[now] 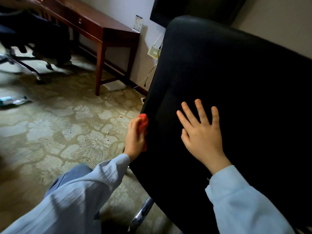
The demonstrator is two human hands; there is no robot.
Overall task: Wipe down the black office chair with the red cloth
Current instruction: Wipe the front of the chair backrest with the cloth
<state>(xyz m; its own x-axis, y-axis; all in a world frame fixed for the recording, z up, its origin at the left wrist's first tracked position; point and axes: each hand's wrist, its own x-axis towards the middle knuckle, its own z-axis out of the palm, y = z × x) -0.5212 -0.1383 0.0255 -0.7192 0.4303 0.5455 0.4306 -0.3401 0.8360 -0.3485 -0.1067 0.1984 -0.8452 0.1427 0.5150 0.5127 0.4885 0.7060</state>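
The black office chair (228, 78) fills the right half of the head view, its broad padded back facing me and tilted. My left hand (135, 141) grips the red cloth (143, 124) and presses it against the chair's left edge; most of the cloth is hidden behind the hand and the edge. My right hand (200, 132) lies flat on the chair's black surface with its fingers spread and nothing in it. Both arms wear light blue sleeves.
A dark wooden desk (104, 31) stands along the wall at upper left, with cables and a white box (154, 52) on the wall beside it. Another wheeled chair (25, 53) sits far left. A plastic bottle (13, 100) lies on the patterned carpet. A chrome chair leg (141, 213) shows below.
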